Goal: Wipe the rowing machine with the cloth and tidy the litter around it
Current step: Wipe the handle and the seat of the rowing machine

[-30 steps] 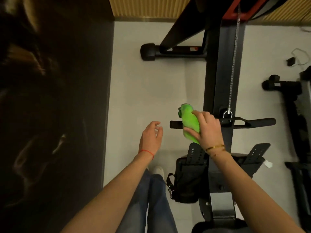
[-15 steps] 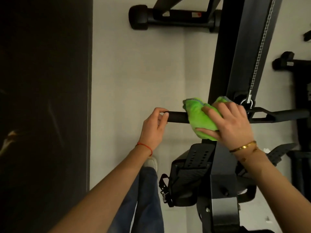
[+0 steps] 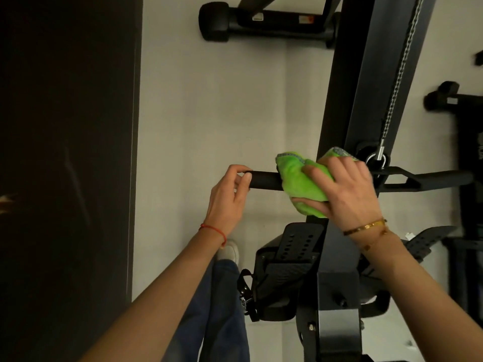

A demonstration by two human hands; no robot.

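A black rowing machine (image 3: 366, 74) runs up the right half of the head view, with a chain (image 3: 400, 71) leading down to its black handle bar (image 3: 428, 178). My left hand (image 3: 227, 197) pinches the left end of that bar between thumb and fingers. My right hand (image 3: 345, 189) presses a bright green cloth (image 3: 300, 181) wrapped around the bar's left grip, just right of my left hand. Below lie the black footrests (image 3: 295, 246). A small white scrap of litter (image 3: 409, 235) shows on the floor beside the right footrest.
A dark wall or panel (image 3: 68, 152) fills the left side. The machine's front crossbar foot (image 3: 264, 22) lies on the pale floor (image 3: 209, 113) at the top. Another black machine (image 3: 460, 105) stands at the right edge. My jeans leg and shoe (image 3: 228, 253) are below my left hand.
My left hand has reached over and taken hold of the bar's left end. My right hand has shifted the cloth along the grip, and the view has moved closer.
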